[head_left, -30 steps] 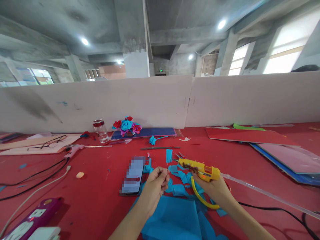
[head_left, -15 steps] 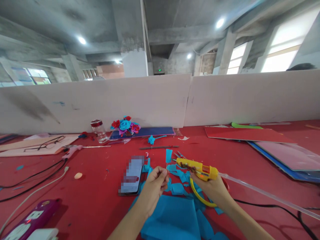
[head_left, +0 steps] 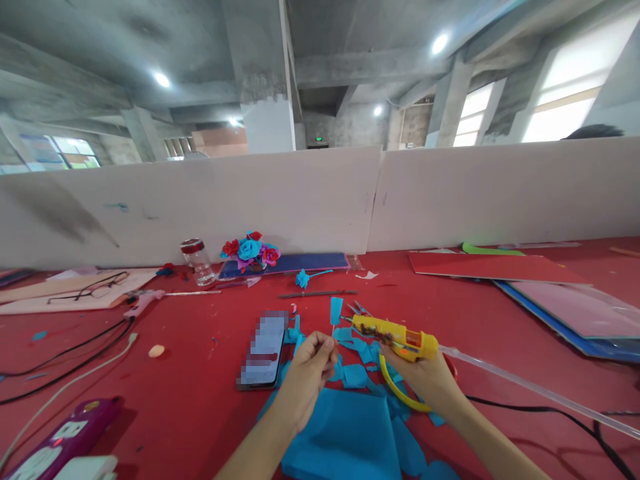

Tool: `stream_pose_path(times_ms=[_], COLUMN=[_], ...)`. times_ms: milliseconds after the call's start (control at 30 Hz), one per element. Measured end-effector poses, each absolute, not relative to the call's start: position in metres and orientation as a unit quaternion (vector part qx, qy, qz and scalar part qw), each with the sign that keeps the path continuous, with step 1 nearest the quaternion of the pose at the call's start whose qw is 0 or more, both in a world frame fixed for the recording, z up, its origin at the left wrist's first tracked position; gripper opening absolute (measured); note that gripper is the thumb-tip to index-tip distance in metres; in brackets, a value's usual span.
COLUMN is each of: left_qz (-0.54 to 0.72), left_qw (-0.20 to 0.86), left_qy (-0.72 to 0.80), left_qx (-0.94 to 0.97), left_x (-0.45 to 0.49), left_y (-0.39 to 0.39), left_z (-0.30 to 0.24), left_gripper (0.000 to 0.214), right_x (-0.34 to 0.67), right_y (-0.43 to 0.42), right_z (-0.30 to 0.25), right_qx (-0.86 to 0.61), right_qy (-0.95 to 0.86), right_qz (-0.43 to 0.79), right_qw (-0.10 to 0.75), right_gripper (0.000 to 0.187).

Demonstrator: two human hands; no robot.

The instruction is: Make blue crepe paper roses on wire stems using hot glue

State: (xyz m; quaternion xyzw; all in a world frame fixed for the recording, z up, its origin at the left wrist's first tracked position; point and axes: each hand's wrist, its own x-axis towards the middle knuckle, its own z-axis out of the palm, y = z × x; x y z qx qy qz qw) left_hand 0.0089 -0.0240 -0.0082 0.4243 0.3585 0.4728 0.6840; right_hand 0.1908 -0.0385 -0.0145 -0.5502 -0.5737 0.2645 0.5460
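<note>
My left hand is closed in a pinch on a thin pale stem, with a small blue paper piece upright at its top. My right hand is wrapped around a yellow hot glue gun. The gun's nozzle points left, close beside the blue paper piece; whether they touch I cannot tell. From the gun's rear a long clear glue stick sticks out to the right. Loose blue paper scraps lie beneath and between my hands, and a larger blue sheet stack lies in front of me.
A phone lies left of my hands. Behind are a blue paper flower, a bouquet and a glass jar. A pink glue gun and purple power strip sit left, coloured sheets right. A white partition stands behind.
Almost nothing differs. The view shifts very slightly, and both hands keep the same grip and position.
</note>
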Motion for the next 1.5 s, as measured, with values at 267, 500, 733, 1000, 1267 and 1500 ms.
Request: stream_pose_path(times_ms=[267,500,733,1000,1267,1500], left_qz=[0.46,0.466,0.47,0.478,0.484,0.477], left_qw=[0.687,0.687,0.69,0.686,0.698,0.711], left_qy=[0.364,0.355,0.349,0.356,0.335,0.338], left_qx=[0.428,0.43,0.426,0.417,0.408,0.391], left_x=[0.0089,0.0088,0.0088,0.0087,0.0073,0.0087], left_y=[-0.0236,-0.0234,-0.0219,-0.0228,-0.0213,-0.0249], left_z=[-0.009,-0.0121,-0.0135,-0.0111,-0.0136,-0.0077], left_gripper=[0.034,0.033,0.032,0.034,0.032,0.034], right_x=[0.1895,0.1897,0.1899,0.1849,0.1896,0.1877], right_y=[-0.0403,-0.0389,-0.0401,-0.0411,-0.0397,-0.0405], right_z=[-0.0126,-0.0184,-0.0186,-0.0119,-0.0148,-0.0123], right_qx=[-0.544,-0.549,-0.554,-0.53,-0.545,-0.546], right_qy=[-0.577,-0.589,-0.589,-0.583,-0.555,-0.553], right_qz=[0.265,0.259,0.268,0.297,0.27,0.275], right_qw=[0.549,0.534,0.523,0.539,0.567,0.566], right_gripper=[0.012,0.009,0.008,0.008,0.009,0.011])
